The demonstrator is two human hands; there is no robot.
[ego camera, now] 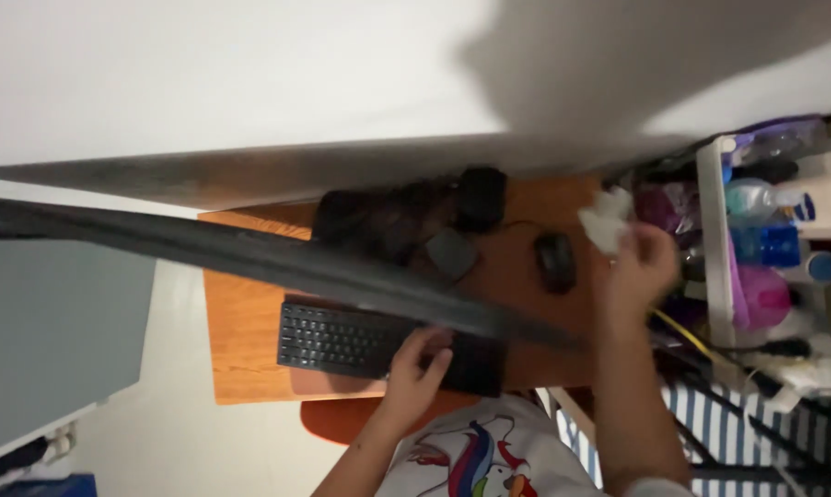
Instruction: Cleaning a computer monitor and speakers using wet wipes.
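My left hand [417, 366] rests on the right part of a black keyboard [332, 339], fingers spread, holding nothing. My right hand [643, 262] is raised over the right side of the orange wooden desk [240, 322] and is blurred. It grips a crumpled white tissue [607, 218]. A black mouse [555, 261] lies on the desk just left of that hand. The top edge of a dark monitor [277, 262] crosses the view diagonally and hides part of the keyboard and desk.
A white rack [714, 239] at the right holds several bottles and containers in blue, pink and purple. Dark objects [406, 216] sit at the desk's back. Cables and striped fabric [756, 433] lie at the lower right. A white wall fills the top.
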